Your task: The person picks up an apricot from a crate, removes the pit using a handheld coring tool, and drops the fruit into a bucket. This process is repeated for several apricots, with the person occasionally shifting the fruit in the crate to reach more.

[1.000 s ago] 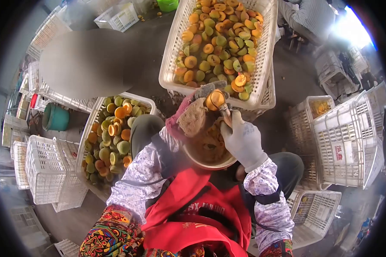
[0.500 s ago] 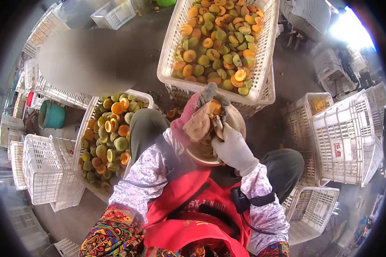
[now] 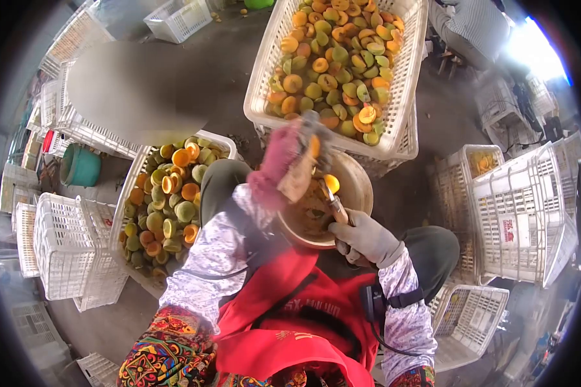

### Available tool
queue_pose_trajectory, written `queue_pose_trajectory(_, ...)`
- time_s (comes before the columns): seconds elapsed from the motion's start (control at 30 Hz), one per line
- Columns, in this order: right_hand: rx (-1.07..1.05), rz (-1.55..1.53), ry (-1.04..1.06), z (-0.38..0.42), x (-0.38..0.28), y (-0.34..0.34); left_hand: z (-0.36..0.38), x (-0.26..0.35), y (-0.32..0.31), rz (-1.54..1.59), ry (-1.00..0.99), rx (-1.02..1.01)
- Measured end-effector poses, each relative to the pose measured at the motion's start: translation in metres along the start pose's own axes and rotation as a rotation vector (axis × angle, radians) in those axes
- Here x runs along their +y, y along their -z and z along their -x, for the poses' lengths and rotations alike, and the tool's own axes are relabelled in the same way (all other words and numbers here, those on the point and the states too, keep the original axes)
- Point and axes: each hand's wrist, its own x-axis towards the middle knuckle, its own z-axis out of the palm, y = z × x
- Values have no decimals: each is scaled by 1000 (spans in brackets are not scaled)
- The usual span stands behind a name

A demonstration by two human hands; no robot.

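My left hand [image 3: 283, 169], in a worn pink and grey glove, is blurred by motion. Its fingers are closed around an orange peach half [image 3: 314, 146], partly hidden, over the left rim of a bowl. In a pale grey glove, my right hand [image 3: 368, 237] grips the wooden handle of a short metal pitting tool [image 3: 335, 208], which points up and left over the bowl. A bright yellow piece of fruit [image 3: 331, 184] shows at the tool's tip. The round, stained bowl [image 3: 361, 187] sits between my knees, with wet scraps at its bottom.
Ahead, a white crate [image 3: 255, 97] full of peach halves stands stacked on another. By my left knee is a second crate [image 3: 124, 209] of peaches and halves. Stacked white crates [image 3: 64, 238] stand left, more crates [image 3: 516, 213] right, and a green bucket [image 3: 81, 166] farther left.
My left hand has moved slightly left and down, away from the right. My right hand has drawn back down and right with the tool, uncovering its blade and the yellow piece.
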Motion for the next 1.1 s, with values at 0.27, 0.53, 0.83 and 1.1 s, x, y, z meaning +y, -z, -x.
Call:
queue_pose_trajectory(0.27,394,1091,13,-47,90,-2,38,114,158,-1828,-318,271)
queue_pose_trajectory(0.53,592,997,247,-34,62,1,-81,87,50,-1872,-441,-96)
queue_pose_trajectory(0.83,787,822,558,-16,49,5,-212,-22,68,-2172,-365,53)
queue_pose_trajectory(1.1,766,642,566,-10,30,6,-177,-4,63,-2072,-531,-181)
